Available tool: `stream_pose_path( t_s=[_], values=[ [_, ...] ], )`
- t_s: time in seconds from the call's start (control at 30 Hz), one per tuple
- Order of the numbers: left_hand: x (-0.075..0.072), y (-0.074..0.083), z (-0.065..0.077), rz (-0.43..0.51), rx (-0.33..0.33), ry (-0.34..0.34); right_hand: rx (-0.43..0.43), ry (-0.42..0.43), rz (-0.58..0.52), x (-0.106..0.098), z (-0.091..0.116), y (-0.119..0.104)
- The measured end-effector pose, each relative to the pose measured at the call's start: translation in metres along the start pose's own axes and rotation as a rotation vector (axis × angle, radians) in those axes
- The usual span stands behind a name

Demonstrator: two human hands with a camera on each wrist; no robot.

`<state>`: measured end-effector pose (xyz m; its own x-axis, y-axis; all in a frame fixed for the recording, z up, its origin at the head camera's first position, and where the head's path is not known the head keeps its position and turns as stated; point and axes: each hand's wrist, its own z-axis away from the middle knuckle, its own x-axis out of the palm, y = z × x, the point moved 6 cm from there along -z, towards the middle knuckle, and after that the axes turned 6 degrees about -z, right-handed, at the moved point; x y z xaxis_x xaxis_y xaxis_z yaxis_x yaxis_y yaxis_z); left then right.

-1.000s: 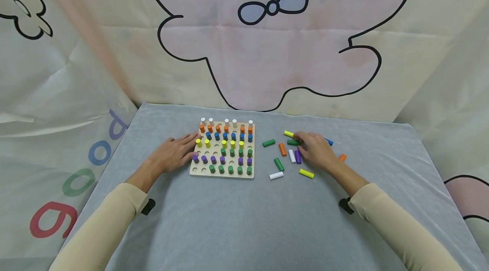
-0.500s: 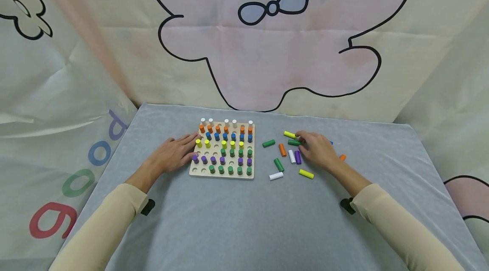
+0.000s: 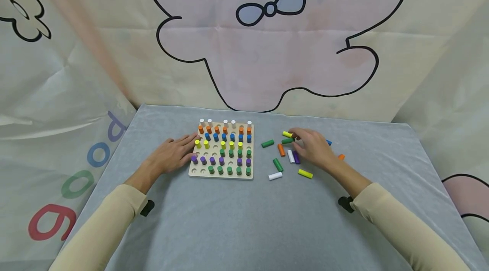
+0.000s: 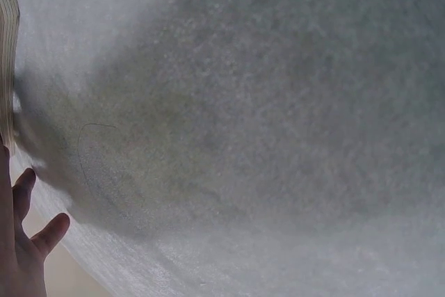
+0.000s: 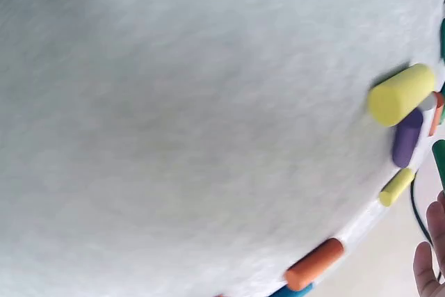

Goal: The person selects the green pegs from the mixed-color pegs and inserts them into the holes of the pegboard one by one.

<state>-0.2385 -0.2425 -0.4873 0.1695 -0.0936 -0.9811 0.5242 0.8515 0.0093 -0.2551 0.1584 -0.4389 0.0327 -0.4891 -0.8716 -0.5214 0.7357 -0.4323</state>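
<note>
A wooden pegboard lies left of centre on the grey cloth, with rows of white, orange, blue, yellow, green and purple pegs standing in it. My left hand rests with extended fingers at its left edge; the left wrist view catches only some fingers beside the board's side. Over the loose pegs to the right, my right hand pinches a green peg between thumb and fingertips. The right wrist view shows that green peg at the frame's edge, just above the fingertips.
Loose pegs lie around the right hand: a yellow peg, a white peg, an orange peg, a purple peg and several others. A blue peg sits partly behind that hand. A printed cloth backdrop rises behind the table.
My right hand has shifted slightly left and lifted the green peg, which lay among the loose ones before. The left hand stays at the board's edge. The head view has shifted slightly.
</note>
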Motion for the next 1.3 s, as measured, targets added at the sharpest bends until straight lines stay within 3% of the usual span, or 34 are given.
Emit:
stream_pose_path(
  t_s=[0.33, 0.83, 1.1, 1.3],
  values=[
    [0.000, 0.001, 0.001, 0.005, -0.001, -0.002, -0.118, 0.048, -0.053, -0.002, -0.006, -0.032],
    [0.002, 0.001, 0.002, 0.012, 0.002, 0.011, -0.183, 0.057, -0.091, 0.004, -0.017, -0.072],
    [0.002, -0.001, 0.000, 0.012, -0.011, 0.011, -0.190, 0.017, -0.123, 0.010, -0.025, -0.093],
    [0.001, -0.001, 0.000, 0.013, -0.013, 0.001, -0.247, 0.002, -0.112, 0.016, -0.031, -0.112]
  ],
)
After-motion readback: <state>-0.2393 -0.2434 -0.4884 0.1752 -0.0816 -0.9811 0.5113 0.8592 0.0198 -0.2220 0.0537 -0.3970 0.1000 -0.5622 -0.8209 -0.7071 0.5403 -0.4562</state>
